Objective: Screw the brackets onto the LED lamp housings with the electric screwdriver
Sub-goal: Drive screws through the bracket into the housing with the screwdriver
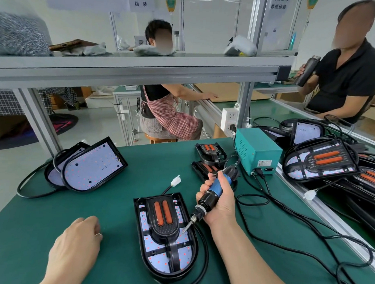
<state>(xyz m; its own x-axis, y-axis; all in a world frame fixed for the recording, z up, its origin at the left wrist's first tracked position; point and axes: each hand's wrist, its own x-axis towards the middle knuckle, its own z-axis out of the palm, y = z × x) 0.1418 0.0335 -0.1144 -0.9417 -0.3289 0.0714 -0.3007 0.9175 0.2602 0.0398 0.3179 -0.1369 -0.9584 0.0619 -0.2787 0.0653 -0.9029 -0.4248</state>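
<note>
A black LED lamp housing lies on the green mat in front of me, with a black bracket carrying two orange strips seated in it. My right hand grips the blue and black electric screwdriver. The tool slants down to the left and its bit tip touches the bracket's right edge. My left hand rests on the mat left of the housing, fingers curled, pinching what looks like small screws at its fingertips.
Two bare housings lean at the back left. Loose brackets lie behind my right hand, beside a teal power box. Assembled lamps pile up at the right with black cables. Two people sit beyond the bench.
</note>
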